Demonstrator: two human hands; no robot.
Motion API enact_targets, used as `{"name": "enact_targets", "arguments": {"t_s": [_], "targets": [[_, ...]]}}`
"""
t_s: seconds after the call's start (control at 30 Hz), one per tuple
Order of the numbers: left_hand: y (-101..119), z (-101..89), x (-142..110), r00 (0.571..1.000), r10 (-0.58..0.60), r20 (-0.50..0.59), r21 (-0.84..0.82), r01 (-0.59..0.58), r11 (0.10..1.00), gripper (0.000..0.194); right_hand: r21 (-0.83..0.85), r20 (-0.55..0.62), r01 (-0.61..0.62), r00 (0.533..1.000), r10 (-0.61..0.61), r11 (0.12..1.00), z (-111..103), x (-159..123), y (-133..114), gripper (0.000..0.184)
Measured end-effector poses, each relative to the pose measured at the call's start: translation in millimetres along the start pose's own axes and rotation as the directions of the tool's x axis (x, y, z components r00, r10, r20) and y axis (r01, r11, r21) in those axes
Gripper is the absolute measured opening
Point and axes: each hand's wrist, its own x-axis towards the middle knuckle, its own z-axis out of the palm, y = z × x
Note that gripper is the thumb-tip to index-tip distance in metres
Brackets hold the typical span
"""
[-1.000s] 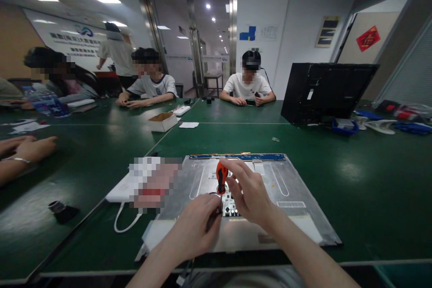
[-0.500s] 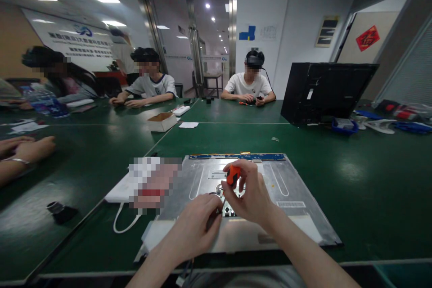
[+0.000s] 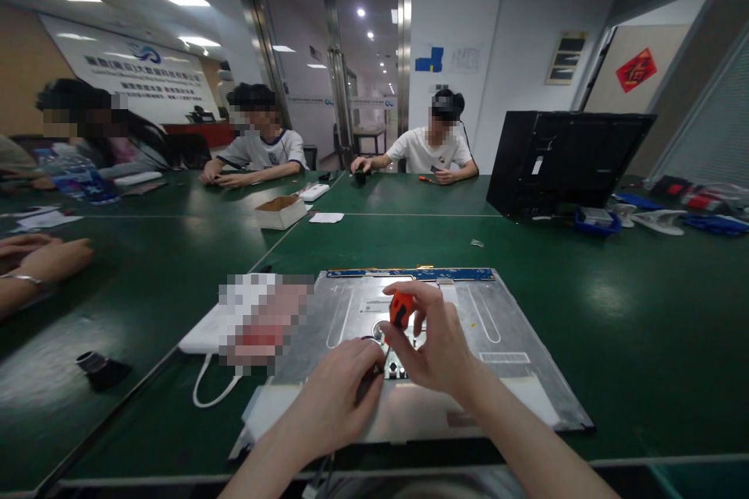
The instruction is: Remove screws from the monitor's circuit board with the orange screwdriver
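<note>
A flat silver display panel lies on the green table before me, with a blue circuit strip along its far edge. My right hand grips the orange and black handle of a screwdriver, which stands nearly upright over the panel's middle. Beneath it sits a small circuit board, partly covered by my hands. At the board's left side rests my left hand, its fingers curled together; whatever they hold, if anything, is hidden.
Left of the panel lies a white device with a white cable. Farther off stand an open box and a black monitor. A black cylindrical item lies at left. Several people sit around the table.
The screwdriver handle has tilted slightly and shifted a little left and down in my right hand. Across the table, a person has reached out an arm to a black object.
</note>
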Motion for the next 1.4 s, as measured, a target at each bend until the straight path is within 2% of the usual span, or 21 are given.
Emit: {"name": "enact_targets", "arguments": {"t_s": [0.2,0.33,0.57,0.8,0.97,1.17,1.4], "targets": [[-2.1,0.9,-0.4,1.0,-0.008,0.017,0.002,0.008,1.0,0.014,0.005,-0.064,0.012,0.998,-0.012,1.0,5.0,-1.9,2.5,0.035],[-3.6,2.2,-0.7,1.0,0.003,0.027,0.0,-0.003,1.0,0.014,-0.018,-0.026,0.019,0.999,-0.019,1.0,2.1,-0.3,2.0,0.031],[-3.6,2.9,-0.4,1.0,0.022,0.007,0.007,-0.022,1.0,0.011,0.023,0.067,0.023,0.997,-0.024,0.999,-1.7,2.4,1.6,0.041],[-1.4,-0.2,-0.1,1.0,0.011,-0.006,0.002,-0.011,1.0,0.015,-0.014,-0.055,0.009,0.998,-0.01,1.0,5.3,-0.3,1.6,0.038],[-0.3,-0.1,0.3,1.0,0.009,-0.005,-0.004,-0.009,1.0,0.015,-0.013,-0.038,0.02,0.999,-0.02,1.0,3.7,-0.1,1.3,0.039],[-1.1,2.0,0.6,1.0,0.005,0.001,0.005,-0.005,1.0,0.015,0.014,0.038,0.021,0.999,-0.021,1.0,-0.5,2.0,-0.5,0.043],[-0.8,1.5,0.6,1.0,0.014,-0.02,0.001,-0.014,1.0,0.015,-0.014,-0.021,0.009,1.0,-0.009,1.0,3.1,-0.4,1.6,0.041]]}}
